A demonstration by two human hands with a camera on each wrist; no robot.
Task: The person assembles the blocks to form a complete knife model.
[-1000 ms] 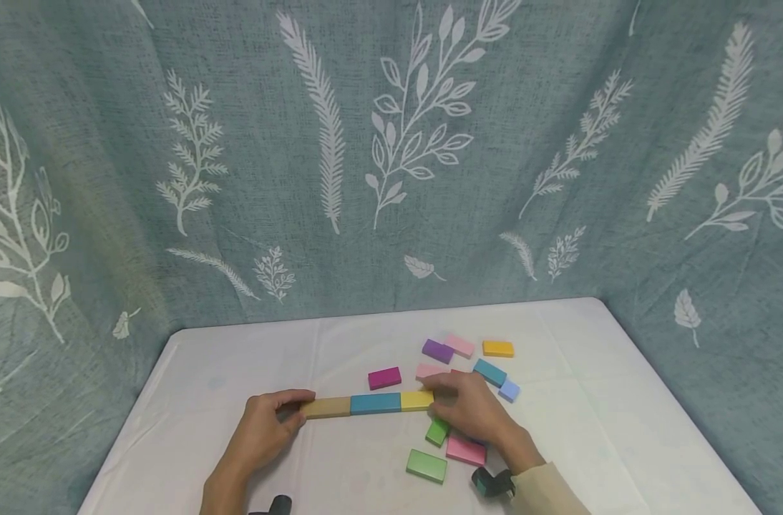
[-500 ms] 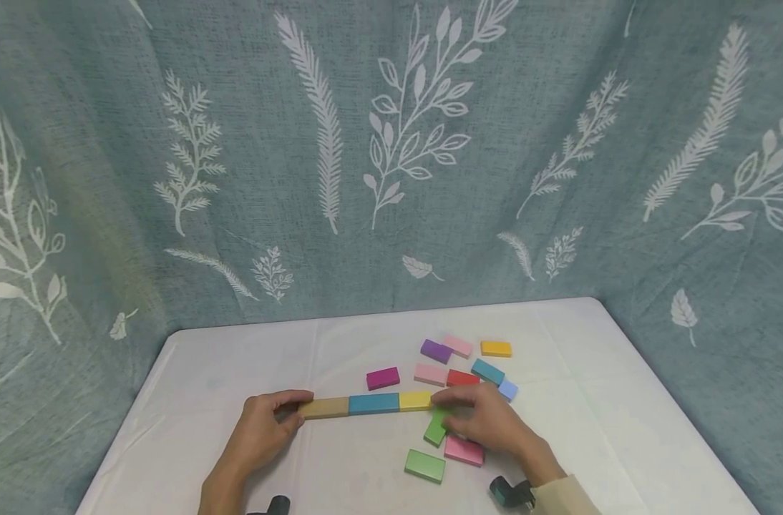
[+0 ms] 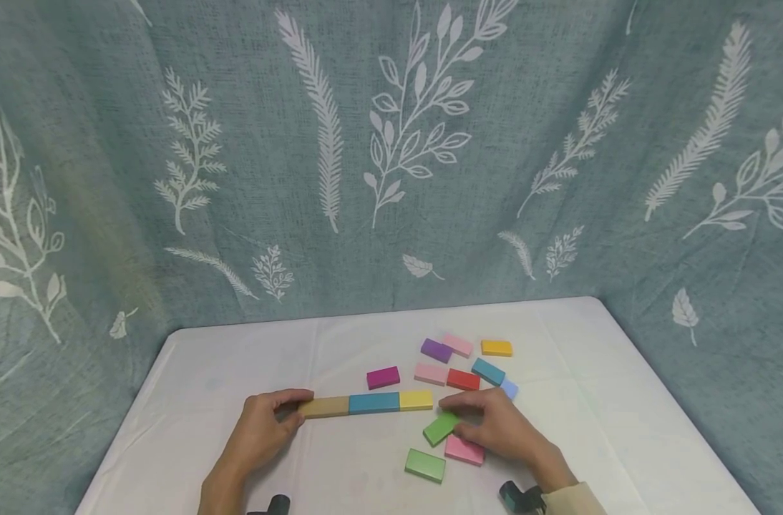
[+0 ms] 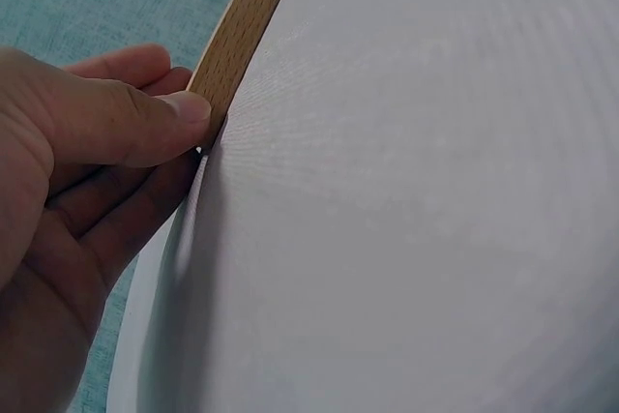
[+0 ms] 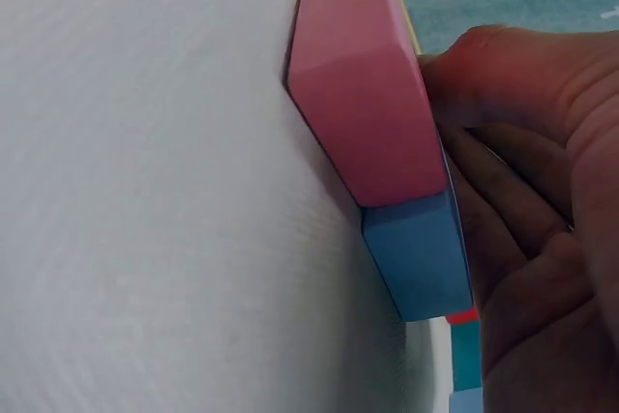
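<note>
In the head view my left hand (image 3: pixel 263 429) pinches the left end of a tan wooden block (image 3: pixel 326 407), thumb in front and fingers behind. The left wrist view shows the thumb against this block's (image 4: pixel 242 36) wood-grained side. A blue block (image 3: pixel 374 403) and a yellow block (image 3: pixel 416 400) continue the row, end to end. Right of the row, my right hand (image 3: pixel 497 425) holds the right end of a green block (image 3: pixel 439 429) between thumb and fingers. Under that hand lie a dark pink block (image 3: pixel 464 450) and a blue block (image 5: pixel 421 258), the latter hidden from the head view.
Behind the row lie magenta (image 3: pixel 383 378), light pink (image 3: pixel 431 374), red (image 3: pixel 463 380), purple (image 3: pixel 436 350), orange (image 3: pixel 497 348) and teal-blue (image 3: pixel 488 371) blocks, among others. A light green block (image 3: pixel 425 466) lies nearer the front of the white table (image 3: pixel 237 357).
My right hand has let go of the yellow block's end and moved right to the green block. That block has turned, its right end swinging toward the hand. The left hand has stayed put.
</note>
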